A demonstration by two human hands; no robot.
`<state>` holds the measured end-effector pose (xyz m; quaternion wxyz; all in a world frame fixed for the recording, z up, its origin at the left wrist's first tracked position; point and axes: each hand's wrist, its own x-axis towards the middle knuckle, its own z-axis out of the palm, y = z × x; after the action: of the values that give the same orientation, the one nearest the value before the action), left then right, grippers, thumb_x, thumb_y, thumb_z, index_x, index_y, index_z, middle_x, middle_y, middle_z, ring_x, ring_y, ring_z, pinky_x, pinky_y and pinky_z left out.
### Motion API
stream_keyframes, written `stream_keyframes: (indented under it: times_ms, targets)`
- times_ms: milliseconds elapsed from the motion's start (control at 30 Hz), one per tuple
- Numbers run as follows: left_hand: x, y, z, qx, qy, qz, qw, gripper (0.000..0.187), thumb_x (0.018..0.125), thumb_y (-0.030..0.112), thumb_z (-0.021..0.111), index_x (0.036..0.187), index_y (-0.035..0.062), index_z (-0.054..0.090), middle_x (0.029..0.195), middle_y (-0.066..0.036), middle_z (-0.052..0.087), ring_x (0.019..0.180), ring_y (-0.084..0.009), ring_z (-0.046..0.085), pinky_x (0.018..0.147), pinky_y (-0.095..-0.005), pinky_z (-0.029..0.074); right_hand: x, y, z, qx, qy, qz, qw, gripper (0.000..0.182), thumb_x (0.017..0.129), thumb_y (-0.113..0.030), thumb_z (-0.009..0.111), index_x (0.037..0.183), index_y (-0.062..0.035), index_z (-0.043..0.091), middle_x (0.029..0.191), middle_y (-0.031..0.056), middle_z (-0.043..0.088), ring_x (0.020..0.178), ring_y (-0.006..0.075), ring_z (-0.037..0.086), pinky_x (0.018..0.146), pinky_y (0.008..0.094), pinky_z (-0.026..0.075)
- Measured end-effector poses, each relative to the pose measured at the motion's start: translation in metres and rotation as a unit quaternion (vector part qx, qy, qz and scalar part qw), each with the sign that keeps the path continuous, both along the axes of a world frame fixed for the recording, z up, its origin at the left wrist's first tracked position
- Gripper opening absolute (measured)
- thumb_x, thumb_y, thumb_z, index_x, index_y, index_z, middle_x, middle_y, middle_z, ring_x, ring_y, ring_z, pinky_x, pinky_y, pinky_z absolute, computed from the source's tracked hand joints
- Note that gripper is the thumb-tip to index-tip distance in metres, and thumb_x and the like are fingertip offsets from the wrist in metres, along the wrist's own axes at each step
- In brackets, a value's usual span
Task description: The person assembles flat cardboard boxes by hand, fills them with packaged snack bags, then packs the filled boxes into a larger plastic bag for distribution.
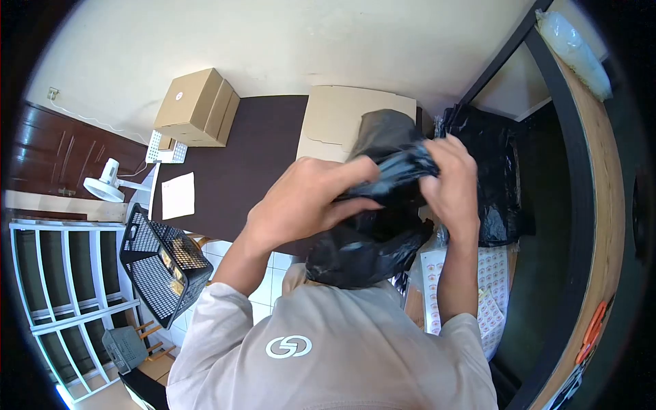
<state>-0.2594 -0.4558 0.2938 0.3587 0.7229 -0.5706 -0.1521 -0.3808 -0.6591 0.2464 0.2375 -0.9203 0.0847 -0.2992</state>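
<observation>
In front of my chest, a black plastic bag (369, 249) hangs crumpled between my two hands. My left hand (311, 198) pinches its gathered upper edge between thumb and fingers. On the other side, my right hand (452, 184) is closed on the same bunched plastic, its fingertips smeared by motion. A smooth dark grey bundle (388, 128) rises behind the bunched part and overlaps a flat piece of cardboard (331, 116) on the dark table (263, 147). What lies inside the bag is hidden.
Stacked brown boxes (195, 109) and a white paper (178, 196) sit on the table's left. More black plastic (492, 184) lies at right, above printed sticker sheets (488, 273). A black crate (160, 266) stands lower left; a wooden shelf edge (605, 205) bounds the right.
</observation>
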Motion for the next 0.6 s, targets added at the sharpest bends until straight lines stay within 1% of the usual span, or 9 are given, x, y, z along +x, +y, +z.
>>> stream_keyframes:
  times_ms: [67,133,200,267,333,400,467,533,600]
  targets:
    - [0.005,0.004,-0.027,0.045,-0.008,0.074,0.996,0.032,0.07,-0.003,0.069,0.097,0.0061,0.055,0.076,-0.017,0.059,0.073,-0.0375,0.061,0.06,-0.0421,0.046,-0.013,-0.001,0.0,0.021,-0.011,-0.035,0.999,0.024,0.06,0.003,0.056,0.083,0.0044,0.059,0.077,0.0225,0.055,0.077,0.043,0.054,0.071,0.0439,0.046]
    - [0.02,0.015,-0.074,0.072,-0.135,0.203,0.967,0.031,0.073,-0.007,0.063,0.101,0.0063,0.055,0.085,-0.02,0.061,0.08,-0.0381,0.062,0.064,-0.0407,0.048,-0.027,0.019,0.007,0.07,-0.015,-0.055,0.996,0.021,0.061,0.004,0.055,0.082,0.0046,0.058,0.074,0.0217,0.054,0.071,0.0422,0.054,0.064,0.0419,0.045]
    - [0.032,0.032,-0.088,-0.013,-0.131,0.309,0.942,0.029,0.076,-0.008,0.057,0.101,0.0053,0.057,0.091,-0.018,0.061,0.081,-0.033,0.063,0.07,-0.0371,0.049,-0.039,0.031,0.005,0.084,-0.051,-0.067,0.993,0.02,0.061,0.004,0.056,0.08,0.0043,0.059,0.071,0.0206,0.052,0.068,0.0404,0.055,0.061,0.0406,0.045]
    - [0.052,0.061,-0.101,-0.033,-0.104,0.4,0.91,0.027,0.078,-0.005,0.055,0.102,0.007,0.058,0.09,-0.017,0.061,0.081,-0.0361,0.061,0.071,-0.041,0.049,-0.056,0.039,0.001,0.11,-0.025,-0.098,0.989,0.021,0.06,0.005,0.056,0.081,0.0043,0.059,0.072,0.0193,0.054,0.067,0.038,0.056,0.062,0.04,0.045]
    - [0.055,0.088,-0.102,-0.031,-0.025,0.47,0.882,0.023,0.081,-0.005,0.054,0.1,0.006,0.061,0.086,-0.015,0.06,0.079,-0.0295,0.061,0.072,-0.036,0.048,-0.07,0.042,-0.017,0.094,-0.017,-0.094,0.991,0.022,0.059,0.006,0.057,0.081,0.0041,0.06,0.073,0.018,0.056,0.068,0.0359,0.058,0.062,0.0387,0.046]
    - [0.049,0.1,-0.11,-0.053,-0.061,0.473,0.877,0.02,0.083,-0.002,0.051,0.099,0.0034,0.06,0.083,-0.012,0.058,0.075,-0.0246,0.058,0.07,-0.0333,0.046,-0.078,0.058,-0.039,0.16,-0.01,-0.037,0.986,0.024,0.059,0.007,0.057,0.082,0.0038,0.061,0.075,0.0171,0.058,0.07,0.0345,0.06,0.063,0.038,0.047]
    - [0.039,0.115,-0.123,-0.072,-0.094,0.474,0.872,0.019,0.085,0.001,0.048,0.099,0.0009,0.06,0.079,-0.01,0.057,0.072,-0.0198,0.056,0.067,-0.0306,0.044,-0.087,0.071,-0.049,0.281,0.143,0.025,0.949,0.02,0.066,0.003,0.065,0.086,0.0041,0.062,0.082,0.0199,0.062,0.078,0.0361,0.063,0.068,0.0386,0.048]
    - [0.037,0.126,-0.13,-0.182,0.249,0.519,0.797,0.021,0.087,0.009,0.041,0.091,-0.0041,0.057,0.075,-0.006,0.05,0.068,-0.0133,0.046,0.062,-0.0268,0.038,-0.09,0.076,-0.072,0.317,0.234,0.109,0.912,0.023,0.069,0.001,0.069,0.091,0.0036,0.063,0.085,0.0212,0.063,0.083,0.0386,0.063,0.072,0.0399,0.049]
    - [0.031,0.143,-0.133,-0.115,0.19,0.523,0.823,0.027,0.087,0.015,0.036,0.088,-0.0048,0.055,0.075,-0.004,0.046,0.07,-0.0123,0.04,0.064,-0.0257,0.034,-0.093,0.078,-0.093,0.308,0.228,0.148,0.912,0.026,0.067,0.002,0.071,0.092,0.0034,0.062,0.084,0.0203,0.063,0.081,0.0364,0.064,0.072,0.0386,0.049]
